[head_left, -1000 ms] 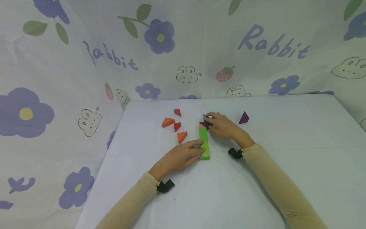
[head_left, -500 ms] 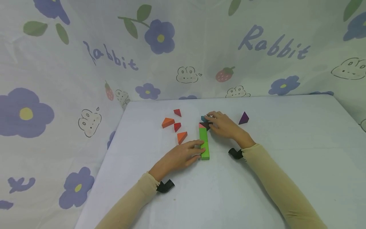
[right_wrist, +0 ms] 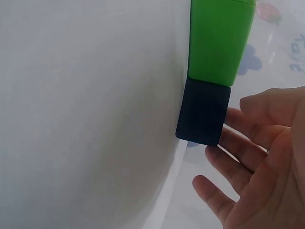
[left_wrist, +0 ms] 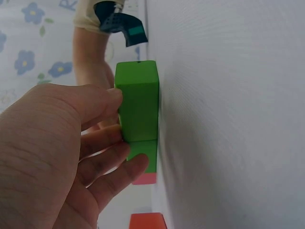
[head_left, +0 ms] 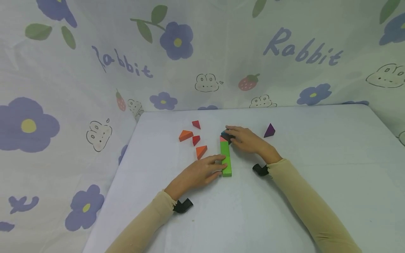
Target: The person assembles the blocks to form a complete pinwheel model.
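Between the hands, flat on the bench (head_left: 284, 211), a row with its long axis running away from the body, far end leaning slightly to the left-hand side: nearer green block (head_left: 227, 171), then farther green block (head_left: 225, 148), end to end, then pink piece (head_left: 223, 139) at the tip. Beside the pink, by the fingers of the right hand (head_left: 248, 140), black piece (head_left: 228, 139), one corner pointing back toward the body. Just past it, at the right fingertips, blue piece (head_left: 224, 134), direction too hidden to tell. Compared with half a second ago, blue piece shifted toward the body, closer to black and pink; green row and left hand (head_left: 200, 171) unmoved. Hands well apart: left fingers loosely extended, touching the green blocks; right fingers at the blue and black pieces, pinching or merely touching, impossible to tell. Beyond the left hand, nearer orange wedge (head_left: 201, 151), farther orange wedge (head_left: 186, 135), nearer red piece (head_left: 196, 140), farther red piece (head_left: 196, 124); beyond the right wrist, purple piece (head_left: 270, 130).
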Demonstrator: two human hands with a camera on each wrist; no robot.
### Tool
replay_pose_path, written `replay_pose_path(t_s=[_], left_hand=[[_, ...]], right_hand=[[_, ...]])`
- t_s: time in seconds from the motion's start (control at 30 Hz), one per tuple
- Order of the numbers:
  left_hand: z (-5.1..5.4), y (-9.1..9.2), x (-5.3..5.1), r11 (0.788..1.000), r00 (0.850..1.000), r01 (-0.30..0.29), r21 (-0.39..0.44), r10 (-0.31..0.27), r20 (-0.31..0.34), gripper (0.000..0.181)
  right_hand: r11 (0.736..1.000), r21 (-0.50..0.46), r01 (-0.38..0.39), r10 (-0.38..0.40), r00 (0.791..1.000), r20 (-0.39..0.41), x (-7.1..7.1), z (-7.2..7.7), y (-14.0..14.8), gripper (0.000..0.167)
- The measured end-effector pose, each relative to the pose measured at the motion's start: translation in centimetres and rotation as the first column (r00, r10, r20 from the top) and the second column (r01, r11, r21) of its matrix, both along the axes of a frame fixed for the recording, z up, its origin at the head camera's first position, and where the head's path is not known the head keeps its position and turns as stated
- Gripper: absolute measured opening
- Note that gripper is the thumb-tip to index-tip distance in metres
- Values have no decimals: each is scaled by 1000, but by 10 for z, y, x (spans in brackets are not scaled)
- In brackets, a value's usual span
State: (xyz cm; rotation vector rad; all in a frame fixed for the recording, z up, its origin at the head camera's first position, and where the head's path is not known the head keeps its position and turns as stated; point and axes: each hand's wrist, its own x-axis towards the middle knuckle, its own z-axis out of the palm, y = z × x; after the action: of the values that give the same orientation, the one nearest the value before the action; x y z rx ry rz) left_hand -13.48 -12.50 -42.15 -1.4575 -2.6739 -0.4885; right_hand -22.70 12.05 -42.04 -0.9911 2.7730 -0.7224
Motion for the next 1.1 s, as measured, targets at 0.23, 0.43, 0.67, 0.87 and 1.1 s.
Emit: replay_pose_path(t_s=[0.23,0.43,0.67,0.87,1.1], left_hand=[[0,0,0,1000,1000,-1,0,1,-1,38],[0,0,0,1000,1000,2,-8,-2,-5,38],[1,0,0,1000,1000,2,-14,-2,-3,38],[0,0,0,1000,1000,4,-18,-4,-5,38],[0,0,0,1000,1000,3,-18,-3,3,38]], right_hand=[[999,-31,-17,18,999,28,0,0,0,41],[1000,-24,-17,19,998,68,1,-1,0,42],[1000,-20,-1,1,1000,30,2,0,-2,43],[1000,13,0,0,1000,21,4,3,-2,42],[1000,17,-1,0,1000,27,5,3,-1,42]])
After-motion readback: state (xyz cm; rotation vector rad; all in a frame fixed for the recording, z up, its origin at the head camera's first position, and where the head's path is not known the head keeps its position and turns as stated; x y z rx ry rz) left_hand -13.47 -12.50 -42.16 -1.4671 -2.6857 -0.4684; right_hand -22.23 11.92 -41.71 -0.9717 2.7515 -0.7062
